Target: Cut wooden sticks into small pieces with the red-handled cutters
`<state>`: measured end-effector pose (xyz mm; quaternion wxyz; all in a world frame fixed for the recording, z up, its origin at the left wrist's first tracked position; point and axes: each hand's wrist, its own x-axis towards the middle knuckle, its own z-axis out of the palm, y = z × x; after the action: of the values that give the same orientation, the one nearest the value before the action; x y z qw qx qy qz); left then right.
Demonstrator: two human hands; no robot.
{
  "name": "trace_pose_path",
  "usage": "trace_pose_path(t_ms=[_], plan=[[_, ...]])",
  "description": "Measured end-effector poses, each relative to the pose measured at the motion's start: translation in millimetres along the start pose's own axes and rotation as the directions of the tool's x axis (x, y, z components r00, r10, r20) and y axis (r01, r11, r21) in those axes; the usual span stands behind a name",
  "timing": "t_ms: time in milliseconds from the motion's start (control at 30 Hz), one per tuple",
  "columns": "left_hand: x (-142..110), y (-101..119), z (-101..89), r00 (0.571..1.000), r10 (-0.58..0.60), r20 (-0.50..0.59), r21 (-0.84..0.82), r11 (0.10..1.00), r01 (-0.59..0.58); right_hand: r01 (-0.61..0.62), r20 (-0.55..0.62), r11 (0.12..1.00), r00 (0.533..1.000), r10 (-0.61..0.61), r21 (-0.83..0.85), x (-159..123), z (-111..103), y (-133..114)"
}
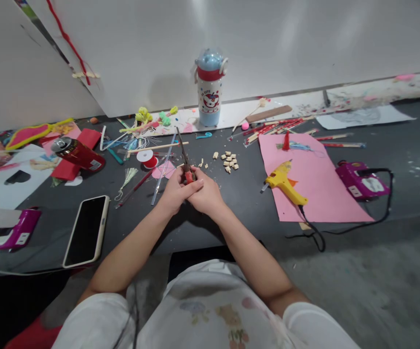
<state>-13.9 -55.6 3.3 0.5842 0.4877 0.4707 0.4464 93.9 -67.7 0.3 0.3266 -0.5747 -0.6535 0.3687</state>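
Both my hands meet at the front middle of the table, closed around a pair of scissors point(184, 151). The red handles lie between my left hand point(176, 190) and my right hand point(207, 191), and the dark blades point up and away from me. My left thumb reaches across toward the right fingers. Just right of the blades lies a small heap of short cut wooden pieces point(229, 160), with a few crumbs nearer my hands. Left of the scissors are a spool of red thread point(147, 159), a clear stick point(162, 172) and a pink paper piece point(166, 168).
A yellow glue gun point(286, 184) rests on pink paper point(326, 194), its cord hanging over the front edge. A bottle point(209, 92) stands at the back. To the left are a phone point(86, 232), a red can point(79, 154) and a purple tape dispenser point(17, 230).
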Motion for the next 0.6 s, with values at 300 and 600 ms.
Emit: trace_pose_path(t_ms=[300,600], plan=[[3.1,-4.1,-1.6,1.000,-0.004,-0.013,-0.002,1.000,0.004,0.026,-0.014,1.000,1.000,-0.026,0.014,1.3,1.6,1.6],[4.6,-5.3,-6.9,0.995,0.071,0.072,0.071,0.995,-0.076,0.018,-0.002,0.997,1.000,-0.018,0.069,3.1,3.9,4.3]])
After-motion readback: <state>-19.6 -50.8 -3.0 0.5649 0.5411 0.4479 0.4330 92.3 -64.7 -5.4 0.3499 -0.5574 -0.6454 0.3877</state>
